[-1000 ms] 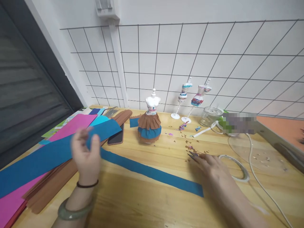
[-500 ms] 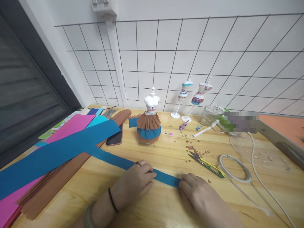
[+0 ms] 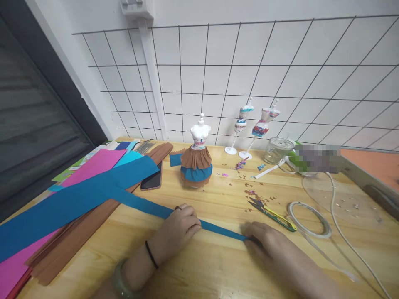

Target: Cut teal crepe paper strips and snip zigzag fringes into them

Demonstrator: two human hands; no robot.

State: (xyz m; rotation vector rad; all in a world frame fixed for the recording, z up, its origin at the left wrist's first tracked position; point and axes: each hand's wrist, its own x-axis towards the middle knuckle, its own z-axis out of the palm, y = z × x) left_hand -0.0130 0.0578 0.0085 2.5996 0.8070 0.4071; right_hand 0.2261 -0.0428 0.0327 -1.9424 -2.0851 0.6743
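Note:
A long strip of blue crepe paper [image 3: 146,204] runs from the paper pile at the left across the table to both hands. My left hand [image 3: 182,226] is closed on the strip partway along, fingers pinched together. At the strip's right end, my right hand [image 3: 262,241] grips it between thumb and fingers. Between the hands the strip looks narrow, as if folded or turned on edge. Behind them stands a small white dress form [image 3: 200,135] wearing a tiered brown and blue paper skirt [image 3: 196,164].
Yellow-handled thread snips [image 3: 276,216] and a roll of tape [image 3: 291,207] lie at right, near a white cable [image 3: 338,228]. Two bare dress forms [image 3: 262,122] and a glass jar [image 3: 271,151] stand behind. A phone [image 3: 151,180] lies beside coloured paper sheets [image 3: 93,166].
My right hand has shifted slightly right and now pinches the strip's end. The stretch between the hands has gone from flat and wide to narrow. My left hand has barely moved.

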